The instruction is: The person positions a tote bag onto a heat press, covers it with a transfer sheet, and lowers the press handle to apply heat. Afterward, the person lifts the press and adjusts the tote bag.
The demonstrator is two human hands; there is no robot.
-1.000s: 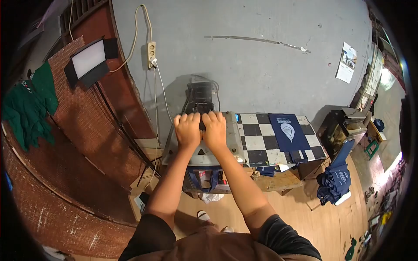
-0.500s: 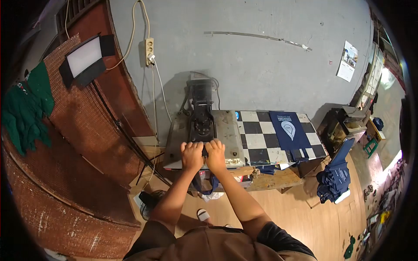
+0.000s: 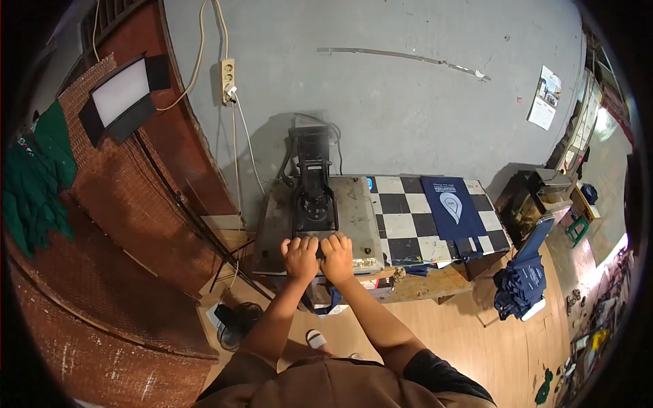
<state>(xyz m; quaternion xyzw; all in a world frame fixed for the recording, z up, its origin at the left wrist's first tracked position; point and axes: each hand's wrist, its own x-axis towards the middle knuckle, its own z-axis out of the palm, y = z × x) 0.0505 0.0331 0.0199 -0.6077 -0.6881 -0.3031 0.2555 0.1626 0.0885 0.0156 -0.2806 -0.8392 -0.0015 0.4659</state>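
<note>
A heat press (image 3: 315,204) with a black lever frame and a wide grey metal plate stands against the wall. Both hands are wrapped round the front bar of its handle, side by side. My left hand (image 3: 300,258) grips the left part, and my right hand (image 3: 337,257) the right part, a small gap between them. Their curled fingers hide most of the bar. What lies under the plate is out of sight. A navy bag (image 3: 451,206) with a white printed emblem rests flat on the checkered tabletop (image 3: 396,228) to the right.
A lit lamp panel (image 3: 121,92) on a stand is at the left, near green cloth (image 3: 34,197). A power strip (image 3: 228,80) hangs on the wall with cables. Below is a black fan (image 3: 238,325). Navy bags (image 3: 522,285) are piled at the right.
Both hands, still on the handle, sit slightly lower in view, as does the press's lever. The upper lever frame was blurred before and is sharp now. The camera view has shifted a little.
</note>
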